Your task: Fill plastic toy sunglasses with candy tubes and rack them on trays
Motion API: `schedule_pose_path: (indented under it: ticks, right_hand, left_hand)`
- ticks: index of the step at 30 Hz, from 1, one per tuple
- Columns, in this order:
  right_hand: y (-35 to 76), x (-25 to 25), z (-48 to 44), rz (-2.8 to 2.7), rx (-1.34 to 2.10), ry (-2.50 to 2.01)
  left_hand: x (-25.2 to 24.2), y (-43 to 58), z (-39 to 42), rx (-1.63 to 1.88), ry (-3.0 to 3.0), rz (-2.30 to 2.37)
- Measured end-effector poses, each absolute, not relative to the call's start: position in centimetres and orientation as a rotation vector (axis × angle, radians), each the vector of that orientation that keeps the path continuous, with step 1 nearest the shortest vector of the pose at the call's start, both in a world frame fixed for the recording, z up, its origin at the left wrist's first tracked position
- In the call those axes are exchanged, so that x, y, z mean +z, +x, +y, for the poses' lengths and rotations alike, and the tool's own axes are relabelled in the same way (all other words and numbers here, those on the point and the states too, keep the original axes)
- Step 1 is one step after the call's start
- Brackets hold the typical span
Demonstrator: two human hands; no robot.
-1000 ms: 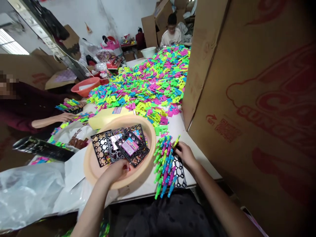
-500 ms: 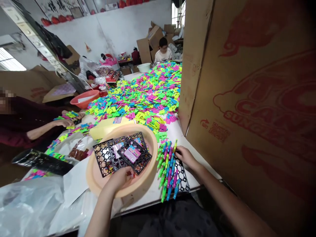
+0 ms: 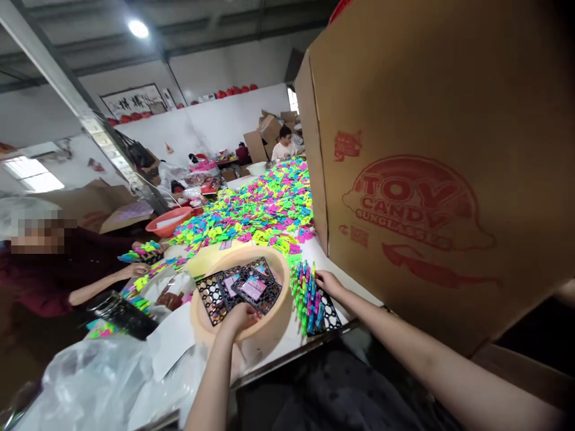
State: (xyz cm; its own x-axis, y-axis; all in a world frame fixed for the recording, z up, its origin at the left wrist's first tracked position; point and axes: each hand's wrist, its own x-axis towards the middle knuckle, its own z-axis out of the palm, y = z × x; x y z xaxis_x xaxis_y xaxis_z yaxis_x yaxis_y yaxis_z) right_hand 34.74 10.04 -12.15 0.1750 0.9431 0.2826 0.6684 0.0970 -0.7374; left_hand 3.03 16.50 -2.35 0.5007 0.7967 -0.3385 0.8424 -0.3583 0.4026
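Observation:
My left hand (image 3: 242, 315) reaches into a peach-coloured basin (image 3: 284, 263), its fingers curled down among small dark and red pieces; what they grip is hidden. Black honeycomb racks (image 3: 211, 296) and a pink-labelled card (image 3: 253, 287) lie in the basin beside it. To the right, another black honeycomb rack (image 3: 331, 317) sits at the table's front edge. Upright green, pink and blue plastic toy pieces (image 3: 306, 302) stand in rows on it. At the rack's far right side, my right hand (image 3: 329, 282) has its fingers pinched at a small yellow-green plastic toy piece (image 3: 314, 267).
A large cardboard box (image 3: 417, 137) walls off the right side. Loose coloured plastic pieces (image 3: 260, 203) are heaped across the table behind the basin. A co-worker (image 3: 58, 263) handles similar pieces at left. Clear plastic bags (image 3: 99, 377) lie front left.
The view has tilted up and shifted, bringing in the ceiling and more of the box. Both hands stay at about the same places, left in the basin and right at the rack.

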Motion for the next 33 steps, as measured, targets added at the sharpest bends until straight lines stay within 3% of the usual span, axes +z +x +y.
schedule_pose_path:
  ticks: [7,16,20,24,33]
  right_hand:
    - [34.4,-13.1,9.7,-1.565,0.394,-1.613]
    - [34.5,-13.8,10.0,-1.531,0.486,-1.616]
    - [34.4,-13.5,9.8,-1.542,0.427,-1.565]
    - [34.4,-13.3,9.7,-1.529,0.384,-1.544]
    - [35.0,-13.3,9.8,-1.470,0.482,-1.556]
  left_hand:
    - [-1.5,1.9,16.5,0.443,2.186,1.520]
    - [3.6,3.5,12.4,1.095,1.991,1.311]
    - [3.8,4.8,8.1,1.233,1.855,1.139]
    - [1.4,5.8,5.6,1.294,1.265,0.973]
    - [-1.1,3.4,10.6,1.102,1.338,1.286]
